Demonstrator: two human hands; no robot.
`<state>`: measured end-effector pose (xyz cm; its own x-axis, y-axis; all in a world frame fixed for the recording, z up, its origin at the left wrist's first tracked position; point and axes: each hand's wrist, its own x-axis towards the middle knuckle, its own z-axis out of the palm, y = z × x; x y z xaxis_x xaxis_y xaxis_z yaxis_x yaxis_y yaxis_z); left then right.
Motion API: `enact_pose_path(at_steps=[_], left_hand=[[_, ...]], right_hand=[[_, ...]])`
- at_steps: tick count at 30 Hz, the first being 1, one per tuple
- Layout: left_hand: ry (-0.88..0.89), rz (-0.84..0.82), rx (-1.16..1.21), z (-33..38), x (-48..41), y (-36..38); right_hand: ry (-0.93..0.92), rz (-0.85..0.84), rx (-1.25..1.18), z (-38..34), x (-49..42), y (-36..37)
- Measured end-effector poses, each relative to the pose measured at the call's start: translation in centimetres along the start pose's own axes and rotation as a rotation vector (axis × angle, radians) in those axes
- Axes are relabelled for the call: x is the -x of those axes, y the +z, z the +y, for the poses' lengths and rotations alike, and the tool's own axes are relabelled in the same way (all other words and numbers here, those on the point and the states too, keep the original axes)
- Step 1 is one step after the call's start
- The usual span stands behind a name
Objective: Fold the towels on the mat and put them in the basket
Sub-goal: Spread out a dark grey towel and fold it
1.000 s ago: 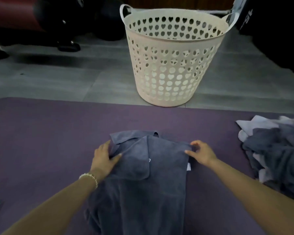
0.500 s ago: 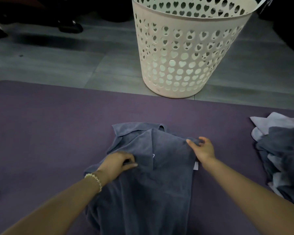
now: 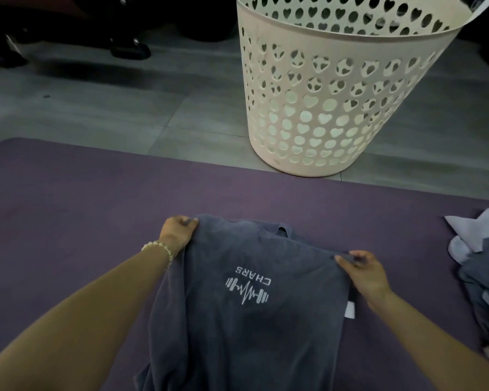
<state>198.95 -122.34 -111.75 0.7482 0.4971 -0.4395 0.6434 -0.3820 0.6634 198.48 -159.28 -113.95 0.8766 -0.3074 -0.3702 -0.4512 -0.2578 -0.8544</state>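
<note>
A dark grey towel (image 3: pixel 254 328) with a white barbell logo lies on the purple mat (image 3: pixel 82 210) in front of me, its logo side up. My left hand (image 3: pixel 178 231) grips the towel's far left corner. My right hand (image 3: pixel 363 270) pinches its far right corner. A cream basket (image 3: pixel 336 88) with heart-shaped holes stands upright on the grey floor just beyond the mat. A heap of unfolded grey and pale towels (image 3: pixel 483 266) lies at the mat's right edge.
Grey floor tiles (image 3: pixel 102 108) stretch beyond the mat. Dark furniture legs and shadowed shapes (image 3: pixel 127 48) stand at the far left. A small white tag (image 3: pixel 350 309) hangs at the towel's right edge.
My left hand has unfolded the left flap outward and moved to the far left corner, exposing the logo. My right hand stays on the right corner. The view has tilted down toward the mat.
</note>
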Motion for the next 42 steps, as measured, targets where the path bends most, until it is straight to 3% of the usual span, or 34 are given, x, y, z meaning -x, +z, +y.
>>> enact_pose_path(at_steps=[6, 8, 11, 14, 18, 21, 25, 28, 31, 35, 42], left_hand=[[-0.053, -0.074, 0.025, 0.5, -1.0, 1.7], [-0.05, -0.107, 0.042, 0.9, -1.4, 1.9], [-0.056, -0.182, -0.143, 1.5, -2.0, 1.3], [-0.069, -0.276, -0.263, 1.7, -2.5, 1.0], [-0.043, -0.3, 0.059, 1.5, -2.8, 1.7], [-0.106, -0.281, 0.105, 1.6, -2.4, 2.0], [-0.116, -0.229, 0.119, 1.6, -1.6, 2.1], [0.04, -0.005, 0.185, 2.5, -0.4, 1.6], [0.208, 0.122, 0.196, 3.9, 1.2, -0.8], [0.375, 0.169, 0.194, 6.3, 3.5, -4.9], [0.539, 0.089, 0.485, 12.8, 9.3, -11.6]], right_hand=[[0.188, -0.113, -0.14, -0.6, -0.1, -0.3], [0.15, -0.082, -0.124, -0.7, -0.3, -0.6], [0.125, -0.055, -0.006, -0.7, -0.6, -0.9], [0.234, -0.136, -0.004, -0.8, -1.1, -0.6], [0.404, -0.162, -0.136, -2.1, -1.0, 0.1], [0.46, -0.169, -0.148, -2.4, -0.6, 0.4], [0.388, -0.058, -0.143, -2.1, -0.1, 0.7], [0.261, 0.04, -0.168, -2.4, 0.8, -0.1], [0.106, 0.033, -0.212, -3.8, 2.4, -1.7], [-0.054, -0.001, -0.293, -6.9, 4.0, -4.9], [-0.323, -0.087, -0.371, -16.6, 6.6, -10.7]])
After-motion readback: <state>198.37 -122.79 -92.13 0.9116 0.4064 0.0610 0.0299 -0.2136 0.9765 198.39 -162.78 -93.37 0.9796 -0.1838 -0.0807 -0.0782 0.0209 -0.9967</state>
